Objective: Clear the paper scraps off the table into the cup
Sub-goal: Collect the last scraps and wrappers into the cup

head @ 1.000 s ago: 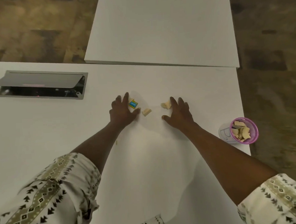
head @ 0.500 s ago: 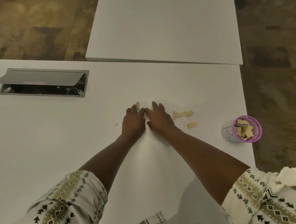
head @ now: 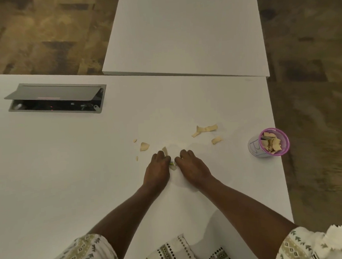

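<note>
My left hand (head: 158, 167) and my right hand (head: 192, 166) lie side by side on the white table (head: 69, 174), fingers curled, pinching a small clump of tan and coloured paper scraps (head: 172, 165) between them. Loose tan scraps lie just left of my left hand (head: 144, 146) and further right, where a long strip (head: 206, 128) and a smaller scrap (head: 216, 140) rest. The pink-rimmed cup (head: 254, 146) stands at the table's right edge, holding several scraps.
An open grey cable box (head: 55, 98) is set into the table at the back left. A second white table (head: 185, 33) abuts the far side. The table's right edge runs just past the cup, with wooden floor beyond.
My hands came together from apart and drew back toward me, gathering scraps between them. Some scraps stayed behind on the left and right.
</note>
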